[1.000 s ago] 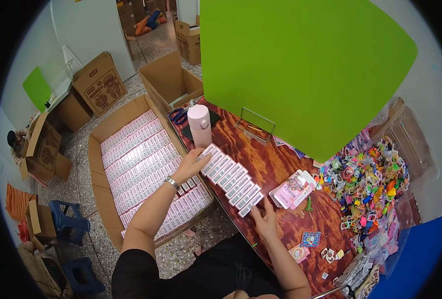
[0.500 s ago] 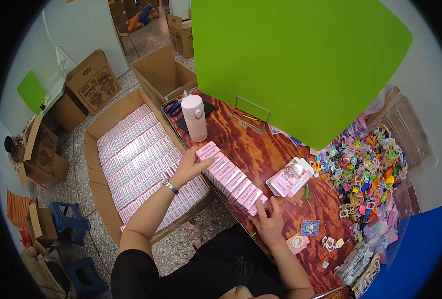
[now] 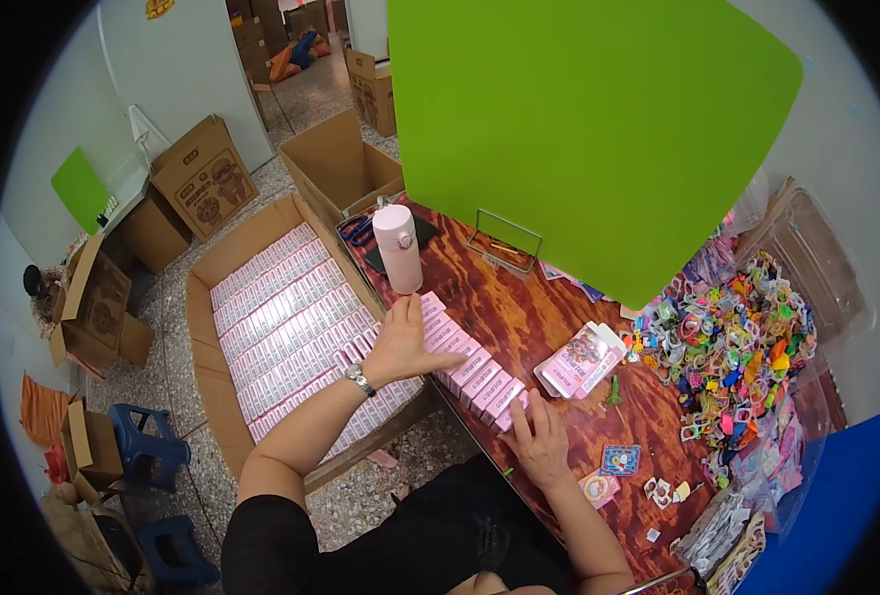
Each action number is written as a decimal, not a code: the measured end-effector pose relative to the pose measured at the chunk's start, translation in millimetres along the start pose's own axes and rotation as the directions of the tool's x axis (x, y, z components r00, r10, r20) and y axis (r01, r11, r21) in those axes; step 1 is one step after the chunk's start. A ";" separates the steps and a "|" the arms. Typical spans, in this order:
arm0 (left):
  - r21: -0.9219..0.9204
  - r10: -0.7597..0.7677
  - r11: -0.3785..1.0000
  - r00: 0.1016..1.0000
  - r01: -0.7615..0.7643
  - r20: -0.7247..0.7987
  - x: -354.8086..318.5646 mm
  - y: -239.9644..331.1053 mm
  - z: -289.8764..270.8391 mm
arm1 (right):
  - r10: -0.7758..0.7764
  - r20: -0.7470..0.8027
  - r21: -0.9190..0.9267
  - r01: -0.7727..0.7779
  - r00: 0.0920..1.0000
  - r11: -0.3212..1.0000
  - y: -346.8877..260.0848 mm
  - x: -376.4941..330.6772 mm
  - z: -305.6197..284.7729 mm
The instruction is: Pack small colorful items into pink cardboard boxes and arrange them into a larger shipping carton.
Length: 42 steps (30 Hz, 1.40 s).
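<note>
A row of small pink boxes [image 3: 477, 369] stands side by side along the left edge of the table. My left hand [image 3: 400, 347] lies against the row's left side, fingers stretched toward the far end and thumb spread over the box tops. It hides some of the boxes. At the near end, my right hand [image 3: 539, 441] touches the last box with fingers apart. Just right of the row lie flat pink-and-white printed packs [image 3: 581, 362]. A pink bottle [image 3: 397, 250] stands beyond the far end.
Left of the table, a large carton [image 3: 202, 342] holds rows of similar pink boxes. A green panel [image 3: 588, 139] rises over the table's far side. Colourful small trinkets [image 3: 737, 357] are heaped at right. Small cards [image 3: 620, 460] lie near my right hand. Blue stools [image 3: 147, 443] stand at left.
My left hand has shifted from the far end of the row toward me, its thumb now farther along the box tops. My right hand stays at the near end. The view has shifted slightly.
</note>
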<state>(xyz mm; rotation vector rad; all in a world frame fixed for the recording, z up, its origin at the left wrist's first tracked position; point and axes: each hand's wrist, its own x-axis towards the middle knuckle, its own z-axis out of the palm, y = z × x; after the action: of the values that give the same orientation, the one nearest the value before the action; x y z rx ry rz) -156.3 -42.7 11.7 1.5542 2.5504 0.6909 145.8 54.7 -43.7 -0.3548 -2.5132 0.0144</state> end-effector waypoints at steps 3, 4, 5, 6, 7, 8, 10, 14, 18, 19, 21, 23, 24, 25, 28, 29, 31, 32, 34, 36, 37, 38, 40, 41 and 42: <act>0.108 0.010 0.994 0.994 -0.021 0.105 -2.0 8.4 -1.2 | 0.003 -0.014 0.012 -0.003 1.000 1.000 1.2 -0.3 1.1; 0.093 -0.010 0.996 0.993 -0.001 0.120 -1.3 9.3 -2.7 | 0.004 -0.020 0.013 -0.003 1.000 1.000 1.5 -0.6 0.9; 0.079 -0.031 0.997 0.991 0.020 0.133 -0.4 10.4 -4.7 | 0.005 -0.025 0.015 -0.004 1.000 1.000 1.8 0.1 0.9; 0.085 -0.030 0.996 0.991 0.019 0.132 -0.8 12.3 -7.2 | 0.006 -0.022 0.019 -0.005 1.000 1.000 1.8 0.9 0.7; 0.129 -0.038 0.991 0.988 0.019 0.147 -2.0 14.8 -10.4 | 0.007 -0.020 0.023 -0.006 1.000 1.000 1.8 1.4 0.7; 0.173 -0.047 0.985 0.986 0.018 0.162 -3.5 17.1 -13.0 | 0.009 -0.025 0.024 -0.008 1.000 1.000 1.7 1.0 1.1; 0.049 -0.031 0.998 0.994 0.026 0.102 -3.7 5.9 -5.0 | 0.004 -0.034 0.037 -0.002 0.999 0.999 2.0 0.3 3.1; -0.338 -0.110 0.932 0.991 0.130 0.076 4.7 -19.6 -5.8 | 0.020 -0.052 0.036 -0.018 0.998 0.999 -0.6 -0.6 2.1; -0.347 -0.002 0.938 0.999 -0.015 -0.048 7.6 -29.9 -10.0 | 0.020 -0.051 0.051 -0.018 0.999 0.999 0.6 -1.9 3.1; -0.347 -0.001 0.938 0.999 -0.016 -0.048 12.6 -32.2 -11.8 | 0.021 -0.050 0.051 -0.018 0.999 0.999 1.1 -2.1 3.1; -0.168 0.135 0.980 0.977 -0.106 0.168 18.5 -38.1 -18.3 | 0.019 -0.044 0.053 -0.017 0.999 0.998 0.7 -2.0 3.3; -0.182 0.112 0.980 0.974 -0.076 0.196 23.9 -38.7 -23.8 | 0.020 -0.037 0.053 -0.018 0.999 0.998 0.4 -2.0 3.7; -0.195 0.091 0.980 0.970 -0.047 0.223 25.5 -38.5 -25.5 | 0.024 -0.035 0.054 -0.022 0.999 0.998 0.3 -2.2 3.9; -0.196 0.092 0.979 0.970 -0.047 0.224 26.5 -40.7 -21.7 | 0.027 -0.032 0.055 -0.026 0.999 0.998 0.1 -2.1 4.2; -0.214 0.186 0.963 0.978 -0.164 0.091 22.8 -49.9 -7.8 | 0.018 -0.030 0.046 -0.017 0.999 0.999 -2.2 0.1 5.7; -0.244 0.187 0.955 0.981 -0.169 0.050 22.5 -48.3 -5.1 | 0.022 -0.030 0.046 -0.021 0.999 0.999 -1.5 -0.4 5.2; -0.273 0.187 0.946 0.982 -0.176 0.012 24.1 -46.3 -1.9 | 0.028 -0.037 0.047 -0.027 0.999 0.999 0.5 -0.9 4.5; -0.264 0.186 0.948 0.982 -0.176 0.015 23.3 -45.0 -1.6 | 0.025 -0.033 0.048 -0.024 0.999 0.999 0.5 -1.4 5.0; -0.256 0.183 0.951 0.983 -0.173 0.016 22.8 -42.5 0.9 | 0.055 -0.009 0.045 -0.055 0.998 0.997 0.4 -2.9 6.1; -0.261 0.233 0.938 0.972 -0.228 -0.010 22.6 -41.5 3.1 | 0.053 -0.009 0.047 -0.053 0.999 0.997 -0.4 -3.2 7.3; -0.261 0.231 0.938 0.973 -0.226 -0.011 23.1 -43.4 4.3 | 0.055 -0.012 0.047 -0.054 0.998 0.997 -0.6 -2.9 7.8; -0.273 0.247 0.931 0.969 -0.241 -0.014 23.8 -43.5 5.0 | 0.055 -0.011 0.047 -0.054 0.998 0.997 -1.2 -3.0 7.5; -0.285 0.262 0.924 0.965 -0.256 -0.017 25.0 -43.4 6.3 | 0.056 -0.013 0.046 -0.055 0.998 0.997 -2.4 -2.8 6.5; -0.291 0.259 0.923 0.966 -0.251 -0.011 26.3 -42.7 7.7 | 0.056 -0.012 0.045 -0.055 0.998 0.997 -2.9 -2.4 6.5; -0.296 0.256 0.923 0.967 -0.246 -0.005 26.9 -42.5 8.4 | 0.053 -0.016 0.042 -0.053 0.998 0.998 -3.7 -1.9 6.6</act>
<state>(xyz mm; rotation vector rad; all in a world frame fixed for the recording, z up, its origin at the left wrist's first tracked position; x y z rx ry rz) -201.9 -33.1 -8.9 1.7791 2.1200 1.0086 142.7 51.2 -49.8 -0.4030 -2.4821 0.0840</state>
